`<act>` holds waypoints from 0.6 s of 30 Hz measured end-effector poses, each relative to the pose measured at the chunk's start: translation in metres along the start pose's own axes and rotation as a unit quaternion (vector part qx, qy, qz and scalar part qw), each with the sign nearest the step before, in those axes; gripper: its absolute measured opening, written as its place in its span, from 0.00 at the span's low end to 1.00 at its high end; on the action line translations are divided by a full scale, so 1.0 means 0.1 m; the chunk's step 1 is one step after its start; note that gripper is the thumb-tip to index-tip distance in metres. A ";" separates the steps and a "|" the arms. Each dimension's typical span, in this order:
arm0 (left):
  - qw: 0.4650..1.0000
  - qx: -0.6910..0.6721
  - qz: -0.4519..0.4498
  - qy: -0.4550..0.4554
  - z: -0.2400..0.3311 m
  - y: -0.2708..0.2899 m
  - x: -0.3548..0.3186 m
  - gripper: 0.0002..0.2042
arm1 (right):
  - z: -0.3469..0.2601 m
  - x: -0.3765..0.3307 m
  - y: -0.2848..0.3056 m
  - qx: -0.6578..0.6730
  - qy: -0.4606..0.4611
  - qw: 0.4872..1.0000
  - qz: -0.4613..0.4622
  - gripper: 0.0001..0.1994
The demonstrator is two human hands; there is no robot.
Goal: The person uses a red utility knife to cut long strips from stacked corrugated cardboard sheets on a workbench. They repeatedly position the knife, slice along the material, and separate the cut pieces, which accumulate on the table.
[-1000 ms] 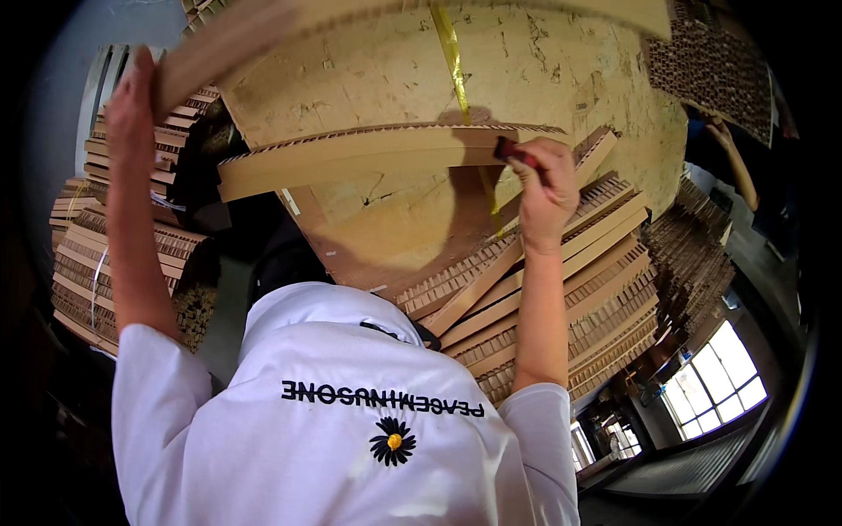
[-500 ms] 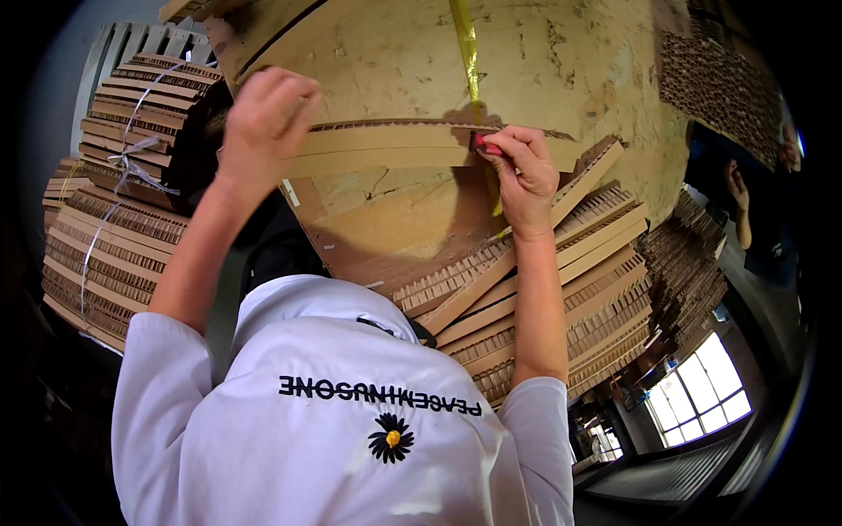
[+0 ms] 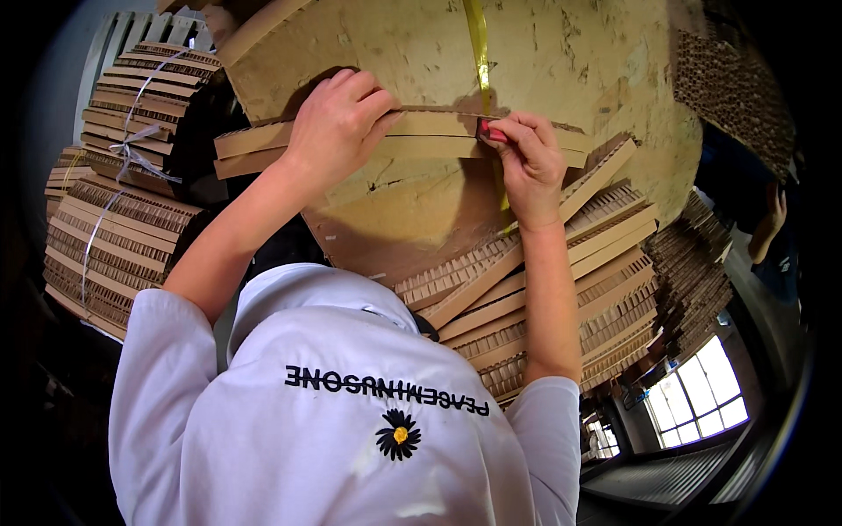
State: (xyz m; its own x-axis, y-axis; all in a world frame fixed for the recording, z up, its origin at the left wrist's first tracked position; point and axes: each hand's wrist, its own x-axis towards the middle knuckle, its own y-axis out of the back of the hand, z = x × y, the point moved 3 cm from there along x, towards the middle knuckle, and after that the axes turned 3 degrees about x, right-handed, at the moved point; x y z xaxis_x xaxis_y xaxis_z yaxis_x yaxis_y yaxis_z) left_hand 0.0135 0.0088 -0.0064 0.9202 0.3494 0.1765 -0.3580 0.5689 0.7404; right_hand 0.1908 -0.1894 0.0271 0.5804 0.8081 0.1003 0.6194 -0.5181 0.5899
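Note:
Two long strips of honeycomb cardboard (image 3: 430, 146) lie side by side across the wooden worktop, bowed by the lens. My left hand (image 3: 342, 118) is closed over the strips left of their middle, with its fingertips at the far edge, partly hidden by the hand itself. Toward the strips' right end, my right hand (image 3: 531, 158) pinches a small red and black tool (image 3: 493, 131) against them. Its working end is hidden, so its exact kind does not show. A yellow tape (image 3: 478, 44) runs across the worktop and passes under the strips near this tool.
More cardboard strips (image 3: 614, 254) are heaped at the worktop's near right, one slanting up beside my right wrist. Tied bundles of strips (image 3: 114, 245) stand on the left. Honeycomb stacks (image 3: 737, 88) rise at the far right, where another person's arm (image 3: 770, 230) shows.
My left hand has moved right from the strips' left part toward their middle and come down on them, uncovering their left end. The right hand keeps its hold on the tool, barely shifted.

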 end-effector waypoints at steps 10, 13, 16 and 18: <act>1.000 0.021 -0.010 -0.007 0.06 -0.05 0.04 0.08 | 0.00 0.03 -0.02 -0.013 0.010 1.000 -0.006 0.10; 0.999 0.028 -0.016 0.002 0.06 -0.08 0.04 0.08 | 0.02 0.03 -0.04 -0.014 0.015 1.000 -0.001 0.10; 0.999 0.033 -0.007 -0.004 0.08 -0.08 0.02 0.11 | 0.03 0.02 -0.03 -0.028 0.026 0.999 -0.007 0.10; 0.999 0.009 0.013 -0.040 0.16 -0.03 0.03 0.13 | 0.03 0.02 -0.03 -0.026 0.027 0.999 -0.008 0.10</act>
State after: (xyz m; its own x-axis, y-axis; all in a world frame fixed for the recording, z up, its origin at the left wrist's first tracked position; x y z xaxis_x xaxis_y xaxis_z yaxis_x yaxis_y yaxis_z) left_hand 0.0195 -0.0041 0.0027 0.9208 0.3022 0.2466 -0.3794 0.5472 0.7461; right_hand 0.1916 -0.1872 0.0232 0.5413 0.8303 0.1325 0.5992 -0.4916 0.6319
